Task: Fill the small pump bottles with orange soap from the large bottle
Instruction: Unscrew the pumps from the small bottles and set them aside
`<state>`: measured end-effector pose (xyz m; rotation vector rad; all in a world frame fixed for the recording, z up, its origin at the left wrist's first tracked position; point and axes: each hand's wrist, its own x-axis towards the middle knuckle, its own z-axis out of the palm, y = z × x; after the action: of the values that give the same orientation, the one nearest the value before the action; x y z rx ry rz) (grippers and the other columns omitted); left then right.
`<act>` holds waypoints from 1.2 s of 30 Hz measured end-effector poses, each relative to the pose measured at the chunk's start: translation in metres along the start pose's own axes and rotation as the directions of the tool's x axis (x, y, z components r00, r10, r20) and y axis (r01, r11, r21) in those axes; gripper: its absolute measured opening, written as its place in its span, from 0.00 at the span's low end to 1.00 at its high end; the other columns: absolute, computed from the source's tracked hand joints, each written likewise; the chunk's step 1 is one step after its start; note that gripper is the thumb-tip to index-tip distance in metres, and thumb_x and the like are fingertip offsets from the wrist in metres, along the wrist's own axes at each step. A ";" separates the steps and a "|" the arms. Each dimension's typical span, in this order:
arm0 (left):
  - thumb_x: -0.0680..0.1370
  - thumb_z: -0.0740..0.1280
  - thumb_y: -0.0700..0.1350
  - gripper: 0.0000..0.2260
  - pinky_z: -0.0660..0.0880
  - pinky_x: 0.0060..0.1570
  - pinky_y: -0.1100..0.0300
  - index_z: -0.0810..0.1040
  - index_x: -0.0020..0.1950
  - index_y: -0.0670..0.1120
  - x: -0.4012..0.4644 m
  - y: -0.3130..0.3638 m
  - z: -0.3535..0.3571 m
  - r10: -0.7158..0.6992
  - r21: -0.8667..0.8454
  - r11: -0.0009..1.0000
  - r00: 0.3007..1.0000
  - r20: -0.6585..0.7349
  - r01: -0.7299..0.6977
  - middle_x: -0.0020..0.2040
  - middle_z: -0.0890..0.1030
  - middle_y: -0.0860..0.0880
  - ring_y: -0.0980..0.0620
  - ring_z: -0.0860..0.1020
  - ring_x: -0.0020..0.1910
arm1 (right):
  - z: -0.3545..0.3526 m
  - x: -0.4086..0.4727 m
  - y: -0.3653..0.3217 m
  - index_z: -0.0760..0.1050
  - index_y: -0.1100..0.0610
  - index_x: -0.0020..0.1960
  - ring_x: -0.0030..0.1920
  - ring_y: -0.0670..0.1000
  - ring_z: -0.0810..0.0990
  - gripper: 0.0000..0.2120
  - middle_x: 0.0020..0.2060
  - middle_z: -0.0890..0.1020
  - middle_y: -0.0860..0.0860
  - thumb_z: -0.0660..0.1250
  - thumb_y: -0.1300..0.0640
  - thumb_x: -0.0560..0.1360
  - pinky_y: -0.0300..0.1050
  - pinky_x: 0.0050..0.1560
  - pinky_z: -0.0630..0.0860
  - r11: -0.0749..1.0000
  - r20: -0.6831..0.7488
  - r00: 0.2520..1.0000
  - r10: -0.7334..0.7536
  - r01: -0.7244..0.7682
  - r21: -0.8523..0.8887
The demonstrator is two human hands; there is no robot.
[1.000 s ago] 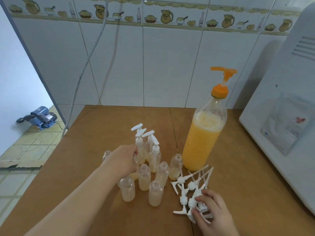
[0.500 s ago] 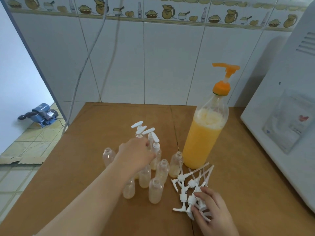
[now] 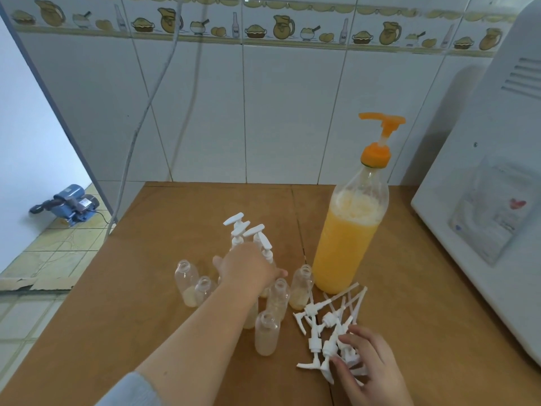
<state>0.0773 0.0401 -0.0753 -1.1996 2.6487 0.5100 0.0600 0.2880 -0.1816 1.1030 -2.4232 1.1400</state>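
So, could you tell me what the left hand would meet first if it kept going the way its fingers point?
Probably the open small bottle just past the left hand, then the large soap bottle; depth is unclear.
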 end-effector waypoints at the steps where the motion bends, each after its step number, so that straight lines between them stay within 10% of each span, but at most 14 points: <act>1: 0.74 0.63 0.64 0.32 0.53 0.70 0.41 0.63 0.73 0.49 0.000 0.000 0.003 0.003 0.018 1.000 0.999 -0.035 -0.002 0.67 0.73 0.49 0.46 0.71 0.67 | -0.001 0.001 -0.001 0.71 0.42 0.51 0.51 0.41 0.73 0.16 0.52 0.73 0.40 0.55 0.33 0.75 0.22 0.56 0.63 1.000 -0.003 1.000 0.003 -0.003 0.011; 5: 0.77 0.59 0.50 0.16 0.59 0.67 0.46 0.71 0.63 0.48 -0.006 -0.001 0.007 0.055 0.010 0.998 0.982 -0.183 -0.054 0.50 0.80 0.50 0.50 0.77 0.53 | -0.006 0.006 -0.007 0.72 0.42 0.51 0.53 0.41 0.74 0.15 0.52 0.73 0.36 0.55 0.34 0.75 0.23 0.56 0.64 0.999 -0.043 0.999 0.006 -0.004 0.044; 10: 0.73 0.64 0.50 0.08 0.69 0.32 0.62 0.73 0.39 0.47 -0.033 -0.012 -0.015 0.108 -0.169 0.971 0.944 -0.311 -0.167 0.34 0.77 0.51 0.53 0.77 0.35 | -0.023 0.028 -0.035 0.74 0.43 0.51 0.55 0.40 0.75 0.10 0.53 0.76 0.39 0.64 0.41 0.73 0.31 0.52 0.71 0.991 -0.174 0.983 0.062 -0.041 0.125; 14: 0.72 0.70 0.54 0.09 0.71 0.34 0.63 0.76 0.40 0.50 -0.057 -0.027 -0.038 0.125 -0.425 0.837 0.877 -0.463 -0.344 0.35 0.79 0.53 0.56 0.78 0.35 | -0.042 0.056 -0.071 0.76 0.50 0.50 0.49 0.43 0.76 0.08 0.47 0.78 0.41 0.65 0.51 0.72 0.31 0.49 0.71 0.977 -0.233 0.972 0.015 0.036 0.210; 17: 0.72 0.72 0.52 0.11 0.78 0.49 0.54 0.80 0.48 0.46 -0.059 -0.034 -0.042 0.118 -0.831 0.348 0.900 -0.420 -0.434 0.44 0.83 0.49 0.53 0.81 0.46 | -0.056 0.078 -0.105 0.76 0.47 0.51 0.44 0.46 0.78 0.09 0.41 0.80 0.43 0.66 0.46 0.72 0.34 0.43 0.74 0.910 -0.167 0.970 0.174 -0.093 0.405; 20: 0.73 0.68 0.60 0.23 0.78 0.50 0.49 0.76 0.56 0.42 -0.061 -0.034 -0.038 0.201 -0.944 -0.229 0.938 -0.283 -0.235 0.50 0.78 0.41 0.44 0.79 0.51 | -0.068 0.103 -0.138 0.79 0.45 0.50 0.43 0.43 0.79 0.10 0.42 0.82 0.43 0.68 0.45 0.69 0.33 0.42 0.75 0.741 -0.023 0.949 0.316 -0.231 0.631; 22: 0.75 0.64 0.60 0.23 0.79 0.47 0.49 0.74 0.61 0.44 -0.066 -0.033 -0.036 0.250 -0.915 -0.395 0.949 -0.194 -0.083 0.52 0.78 0.43 0.43 0.80 0.52 | -0.075 0.119 -0.153 0.80 0.47 0.50 0.41 0.40 0.79 0.11 0.41 0.83 0.45 0.67 0.47 0.68 0.29 0.40 0.74 0.648 0.069 0.938 0.340 -0.287 0.705; 25: 0.75 0.60 0.59 0.22 0.79 0.42 0.53 0.76 0.59 0.44 -0.080 -0.032 -0.031 0.276 -0.964 -0.221 0.939 -0.205 -0.145 0.46 0.79 0.45 0.47 0.80 0.42 | -0.075 0.138 -0.165 0.81 0.49 0.48 0.36 0.38 0.77 0.07 0.37 0.82 0.45 0.68 0.51 0.72 0.25 0.36 0.72 0.610 0.154 0.922 0.354 -0.352 0.710; 30: 0.74 0.55 0.69 0.26 0.75 0.32 0.51 0.75 0.37 0.48 -0.091 -0.034 -0.014 0.245 -0.603 0.471 0.752 -0.612 -0.645 0.28 0.76 0.48 0.50 0.75 0.28 | -0.060 0.148 -0.174 0.82 0.50 0.46 0.34 0.38 0.78 0.08 0.33 0.82 0.41 0.70 0.47 0.71 0.26 0.33 0.72 0.658 0.343 0.880 0.329 -0.474 0.585; 36: 0.77 0.47 0.67 0.31 0.73 0.32 0.62 0.74 0.31 0.45 -0.104 -0.029 -0.012 0.279 -0.753 0.396 0.850 -0.446 -0.525 0.25 0.76 0.46 0.54 0.76 0.26 | -0.066 0.151 -0.169 0.81 0.51 0.50 0.43 0.40 0.82 0.06 0.40 0.85 0.45 0.69 0.58 0.74 0.32 0.47 0.77 0.637 0.517 0.809 0.277 -0.558 0.532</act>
<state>0.1672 0.0895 -0.0385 -0.7105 2.9360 2.1328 0.0730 0.1876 0.0315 0.9988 -2.7429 2.2984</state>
